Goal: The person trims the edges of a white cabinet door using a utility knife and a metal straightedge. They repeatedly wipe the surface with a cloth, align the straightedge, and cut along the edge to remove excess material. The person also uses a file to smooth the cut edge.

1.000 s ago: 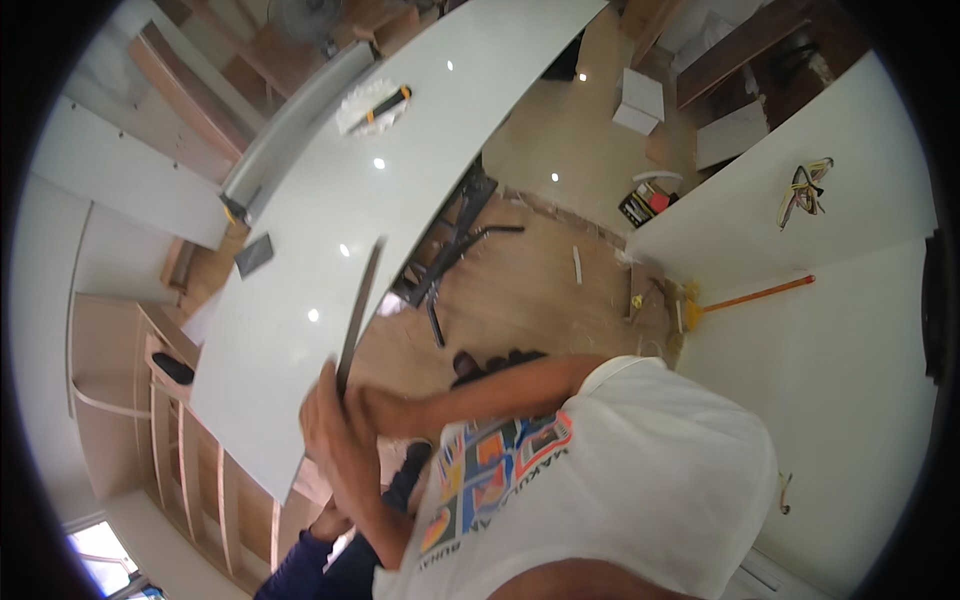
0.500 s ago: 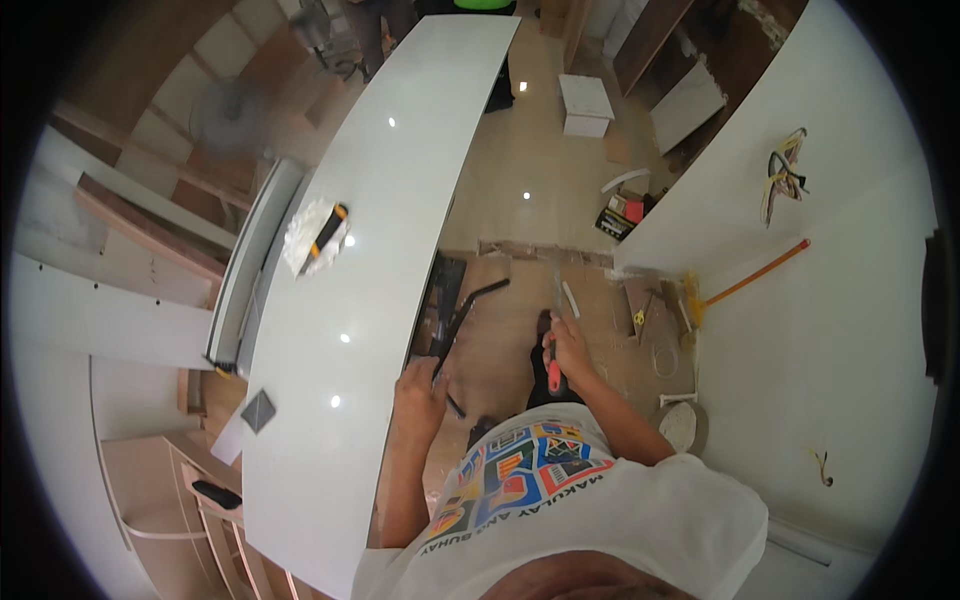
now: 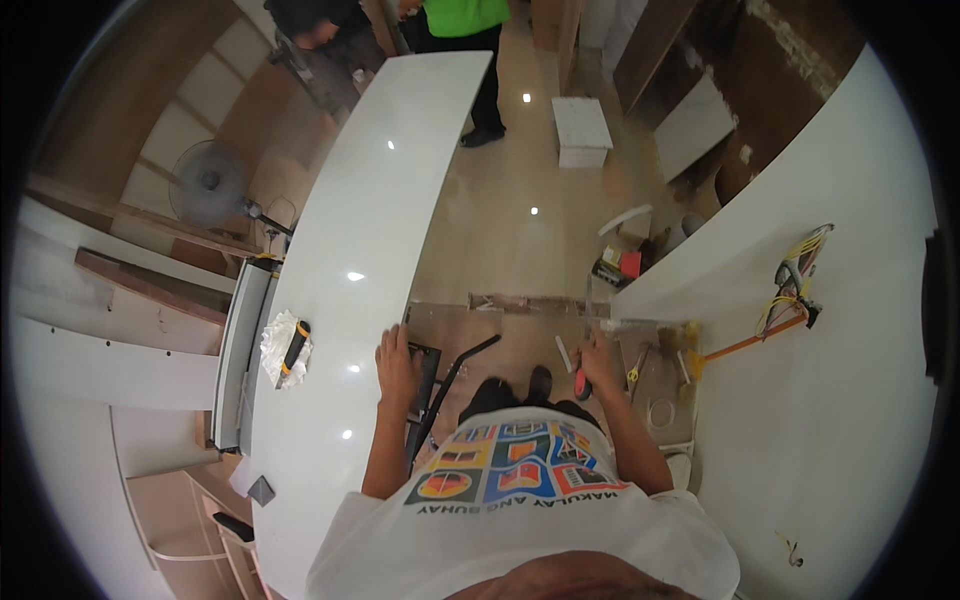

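Observation:
My left hand (image 3: 398, 368) rests on the right edge of a long glossy white tabletop (image 3: 370, 210), its fingers stretched along the surface. My right hand (image 3: 601, 362) is closed around a hand tool (image 3: 583, 384) with a red and black handle. A thin grey shaft or blade points away from me; its tip is too faint to identify. Farther left on the tabletop, an orange and black utility knife (image 3: 297, 345) lies on crumpled white wrapping (image 3: 274, 350). Nearer me is a small dark grey square (image 3: 261, 490).
Black metal legs (image 3: 455, 370) stand beside the tabletop. A white wall (image 3: 790, 400) with hanging wires (image 3: 790, 280) bounds my right. A pedestal fan (image 3: 210, 182) stands at left. Two other people are beyond the far end, one in a green shirt (image 3: 465, 15). A white box (image 3: 582, 132) sits on the floor.
The view has shifted, and more of the two people shows at the far end. My left hand now lies farther along the tabletop edge. The right hand still holds the red-handled tool.

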Available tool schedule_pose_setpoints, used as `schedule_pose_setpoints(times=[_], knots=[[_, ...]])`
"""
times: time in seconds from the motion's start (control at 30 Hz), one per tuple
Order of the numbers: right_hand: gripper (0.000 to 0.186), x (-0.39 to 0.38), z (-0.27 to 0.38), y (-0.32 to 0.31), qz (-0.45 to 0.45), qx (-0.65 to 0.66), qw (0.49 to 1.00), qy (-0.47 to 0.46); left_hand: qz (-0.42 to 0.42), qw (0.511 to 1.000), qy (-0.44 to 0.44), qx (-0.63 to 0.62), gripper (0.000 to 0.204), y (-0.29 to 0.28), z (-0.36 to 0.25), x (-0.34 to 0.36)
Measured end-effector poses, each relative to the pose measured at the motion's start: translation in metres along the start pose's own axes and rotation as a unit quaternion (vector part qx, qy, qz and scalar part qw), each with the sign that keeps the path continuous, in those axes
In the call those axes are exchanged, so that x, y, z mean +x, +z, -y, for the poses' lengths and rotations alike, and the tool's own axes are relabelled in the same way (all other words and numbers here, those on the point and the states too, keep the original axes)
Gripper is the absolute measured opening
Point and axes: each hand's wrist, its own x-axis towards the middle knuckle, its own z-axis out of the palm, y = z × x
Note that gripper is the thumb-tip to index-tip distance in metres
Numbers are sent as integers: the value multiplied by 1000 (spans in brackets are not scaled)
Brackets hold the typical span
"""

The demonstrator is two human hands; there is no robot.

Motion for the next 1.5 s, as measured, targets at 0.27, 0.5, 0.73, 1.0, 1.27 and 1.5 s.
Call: schedule_pose_setpoints(times=[0.27,0.5,0.73,1.0,1.27,1.5], knots=[[45,58,54,23,-35,117,991,56,-7,1000,22,-16,46,17,12,112],[64,159,109,50,-13,38,999,27,-44,997,52,-24,44,43,-18,216],[65,222,181,73,-18,35,998,41,-35,996,73,-37,43,59,-44,299],[64,313,218,88,3,31,997,64,-16,995,90,-37,40,76,-73,398],[61,421,269,91,44,64,995,65,-11,993,113,23,39,89,-106,527],[67,468,362,133,37,82,994,65,-18,990,140,7,42,111,-134,650]])
